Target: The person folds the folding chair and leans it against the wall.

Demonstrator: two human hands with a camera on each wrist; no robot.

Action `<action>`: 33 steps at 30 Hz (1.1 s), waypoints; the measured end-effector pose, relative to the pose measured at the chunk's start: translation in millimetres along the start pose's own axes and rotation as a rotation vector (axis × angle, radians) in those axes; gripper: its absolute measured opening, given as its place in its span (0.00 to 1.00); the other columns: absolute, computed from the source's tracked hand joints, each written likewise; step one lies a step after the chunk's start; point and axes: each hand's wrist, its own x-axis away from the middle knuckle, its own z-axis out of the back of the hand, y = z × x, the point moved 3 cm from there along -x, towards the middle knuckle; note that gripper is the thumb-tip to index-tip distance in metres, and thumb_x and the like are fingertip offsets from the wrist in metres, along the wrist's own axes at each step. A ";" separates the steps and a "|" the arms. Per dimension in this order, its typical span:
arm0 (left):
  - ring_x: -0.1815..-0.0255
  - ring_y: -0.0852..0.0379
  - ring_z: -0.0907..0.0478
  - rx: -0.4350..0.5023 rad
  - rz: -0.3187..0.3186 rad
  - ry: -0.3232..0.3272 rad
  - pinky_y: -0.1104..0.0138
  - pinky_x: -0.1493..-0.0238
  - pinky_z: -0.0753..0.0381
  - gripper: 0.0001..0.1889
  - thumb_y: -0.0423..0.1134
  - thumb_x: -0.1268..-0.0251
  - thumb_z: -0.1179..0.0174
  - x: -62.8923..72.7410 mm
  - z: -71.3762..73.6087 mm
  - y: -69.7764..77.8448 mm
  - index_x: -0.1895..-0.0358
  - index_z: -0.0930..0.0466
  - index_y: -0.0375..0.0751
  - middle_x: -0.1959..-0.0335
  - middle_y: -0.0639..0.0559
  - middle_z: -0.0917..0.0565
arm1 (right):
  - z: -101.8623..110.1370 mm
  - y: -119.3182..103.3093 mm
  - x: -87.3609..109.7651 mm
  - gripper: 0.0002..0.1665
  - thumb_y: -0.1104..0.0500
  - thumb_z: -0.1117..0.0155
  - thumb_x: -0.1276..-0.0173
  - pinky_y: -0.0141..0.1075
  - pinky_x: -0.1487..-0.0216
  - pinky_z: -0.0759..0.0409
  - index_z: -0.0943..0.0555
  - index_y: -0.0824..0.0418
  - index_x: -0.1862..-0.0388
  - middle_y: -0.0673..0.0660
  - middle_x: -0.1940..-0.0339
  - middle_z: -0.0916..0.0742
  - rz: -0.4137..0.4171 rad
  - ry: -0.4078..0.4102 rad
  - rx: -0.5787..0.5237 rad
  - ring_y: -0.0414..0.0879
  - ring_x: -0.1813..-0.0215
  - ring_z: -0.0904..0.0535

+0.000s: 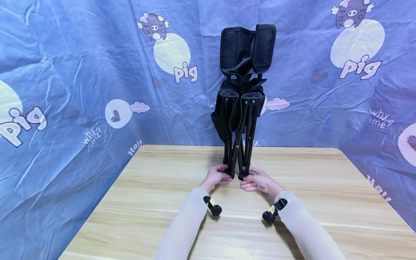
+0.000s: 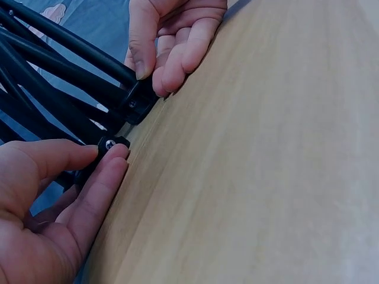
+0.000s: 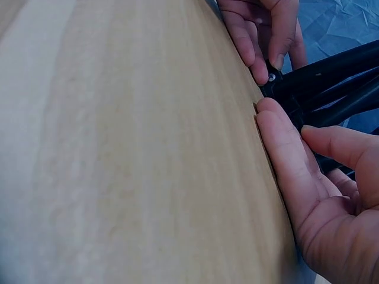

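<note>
A folded black camping chair [image 1: 238, 108] stands upright on the table, its legs bunched together and its fabric back at the top. My left hand [image 1: 218, 176] pinches the foot of a front leg on the left side. In the left wrist view, the thumb and fingers of the left hand [image 2: 65, 189] close around a black foot [image 2: 109, 144] with a screw in it. My right hand [image 1: 259, 181] grips the neighbouring front foot on the right. The right wrist view shows the right hand [image 3: 331, 177] with thumb and fingers on either side of that foot.
The wooden table [image 1: 146, 202] reaches under both forearms. Behind it and at both sides hangs a blue cloth [image 1: 81, 72] with pig prints. A small black camera [image 1: 212, 206] is strapped to the left wrist, another [image 1: 274, 211] to the right.
</note>
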 end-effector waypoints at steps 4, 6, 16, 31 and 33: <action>0.72 0.53 0.15 0.006 0.001 0.017 0.61 0.64 0.11 0.28 0.15 0.42 0.42 -2.9 -0.5 -0.9 0.35 0.29 0.25 0.53 0.33 0.18 | -0.2 -2.1 -1.6 0.30 0.74 0.52 0.28 0.42 0.59 0.12 0.48 0.72 0.31 0.63 0.68 0.12 -0.005 0.015 -0.004 0.50 0.66 0.12; 0.72 0.53 0.15 0.010 0.004 0.026 0.61 0.64 0.11 0.28 0.15 0.42 0.43 -3.7 -0.9 -0.7 0.35 0.29 0.25 0.52 0.33 0.18 | -0.1 -2.9 -2.2 0.31 0.74 0.52 0.28 0.42 0.60 0.12 0.48 0.72 0.30 0.63 0.69 0.12 -0.010 0.025 -0.008 0.50 0.66 0.12; 0.72 0.52 0.15 0.033 0.004 0.068 0.60 0.64 0.11 0.28 0.15 0.43 0.44 -11.7 -0.4 0.3 0.35 0.29 0.26 0.50 0.35 0.20 | -0.4 -7.5 -10.2 0.32 0.75 0.52 0.28 0.42 0.61 0.12 0.50 0.73 0.30 0.64 0.69 0.13 0.003 0.056 -0.019 0.50 0.67 0.13; 0.72 0.51 0.14 0.063 0.015 0.159 0.61 0.64 0.11 0.27 0.14 0.44 0.44 -16.3 -4.2 4.8 0.38 0.25 0.27 0.51 0.33 0.18 | 1.3 -11.6 -18.3 0.32 0.76 0.52 0.28 0.41 0.61 0.12 0.48 0.72 0.29 0.63 0.70 0.13 0.003 0.118 -0.039 0.50 0.69 0.13; 0.72 0.51 0.14 0.068 0.010 0.176 0.61 0.65 0.11 0.27 0.14 0.44 0.44 -17.2 -4.9 4.7 0.38 0.25 0.28 0.52 0.33 0.18 | 1.7 -12.0 -20.3 0.33 0.77 0.52 0.29 0.41 0.62 0.12 0.49 0.73 0.28 0.63 0.71 0.13 0.009 0.128 -0.043 0.50 0.69 0.13</action>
